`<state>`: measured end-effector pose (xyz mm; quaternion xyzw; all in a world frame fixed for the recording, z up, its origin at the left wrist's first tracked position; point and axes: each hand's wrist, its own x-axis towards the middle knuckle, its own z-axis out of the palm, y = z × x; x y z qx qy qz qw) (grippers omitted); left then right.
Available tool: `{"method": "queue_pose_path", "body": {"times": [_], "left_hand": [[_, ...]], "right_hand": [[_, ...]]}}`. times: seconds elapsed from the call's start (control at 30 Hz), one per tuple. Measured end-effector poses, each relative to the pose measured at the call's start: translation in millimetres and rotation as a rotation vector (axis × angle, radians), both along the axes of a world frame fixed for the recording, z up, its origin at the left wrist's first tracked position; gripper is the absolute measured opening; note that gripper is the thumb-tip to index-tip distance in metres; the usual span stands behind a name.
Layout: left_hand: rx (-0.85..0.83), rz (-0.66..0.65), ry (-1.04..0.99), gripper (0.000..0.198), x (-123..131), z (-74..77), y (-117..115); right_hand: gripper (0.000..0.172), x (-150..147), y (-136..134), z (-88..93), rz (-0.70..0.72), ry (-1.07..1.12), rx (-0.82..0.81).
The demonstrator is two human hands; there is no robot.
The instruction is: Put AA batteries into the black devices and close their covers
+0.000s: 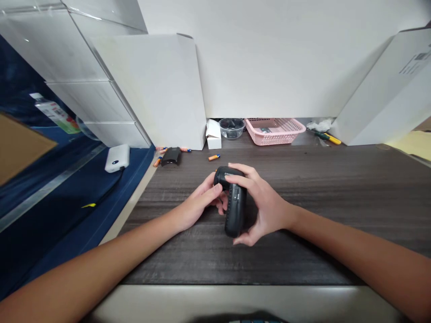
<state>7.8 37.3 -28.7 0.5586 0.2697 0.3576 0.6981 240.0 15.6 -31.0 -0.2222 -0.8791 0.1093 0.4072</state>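
A black handheld device, long and rounded, is held over the dark wooden desk in front of me. My right hand wraps round its right side, fingers curled over the top. On the device's left, my left hand pinches its upper end with thumb and fingertips. A black cover piece lies farther back on the left. Near it are orange batteries, some beside the cover and one alone on the desk.
At the back stand a pink basket, a clear bowl, a small white box and a yellow-handled tool. White cartons lean against the wall. A white power bank lies on blue cloth at left.
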Motion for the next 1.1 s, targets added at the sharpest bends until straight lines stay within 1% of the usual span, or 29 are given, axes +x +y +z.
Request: {"method": "queue_pose_path", "body": {"times": [0.13,0.2,0.27,0.33,0.4,0.43,0.5,0.57,0.6,0.67,0.77,0.9,1.1], "left_hand": [[0.014,0.098,0.028,0.046,1.8,0.3,3.2],[0.027,0.157,0.012,0.041,2.6,0.0,6.0],[0.055,0.225,-0.008,0.040,2.8,0.0,9.3],[0.113,0.291,-0.010,0.039,2.5,0.6,11.6],[0.187,0.332,0.014,0.038,2.2,2.0,11.5],[0.221,0.333,0.030,0.038,2.1,3.0,10.4],[0.296,0.310,0.056,0.040,1.9,5.1,6.2],[0.390,0.271,0.083,0.044,1.0,7.0,1.2],[0.443,0.254,0.105,0.046,0.1,7.7,-0.9],[0.534,0.229,0.170,0.049,-2.4,8.6,-3.1],[0.602,0.215,0.272,0.047,-5.9,8.9,-1.7],[0.667,0.252,0.361,0.046,-6.9,8.7,1.6],[0.736,0.318,0.454,0.048,-8.8,6.8,2.0]], "right_hand": [[0.130,-2.0,0.1,-1.4,0.042,-0.033,-0.099],[0.131,-2.5,1.0,-3.2,0.046,-0.004,-0.130],[0.127,-2.9,1.9,-6.1,0.052,0.054,-0.191],[0.123,-4.2,1.7,-9.1,0.048,0.139,-0.319],[0.118,-6.9,0.1,-11.2,0.064,0.242,-0.498],[0.113,-8.8,-1.2,-11.7,0.080,0.292,-0.589],[0.091,-12.9,-4.2,-11.6,0.119,0.363,-0.744],[0.066,-16.3,-7.3,-10.8,0.127,0.401,-0.843],[0.059,-17.5,-8.6,-10.5,0.119,0.413,-0.875],[0.052,-18.2,-10.2,-10.5,0.102,0.436,-0.930],[0.046,-16.6,-9.4,-12.1,0.080,0.456,-0.990],[0.041,-14.6,-5.2,-13.4,0.059,0.457,-0.984],[0.041,-14.8,-4.2,-9.0,0.100,0.473,-0.982]]}}
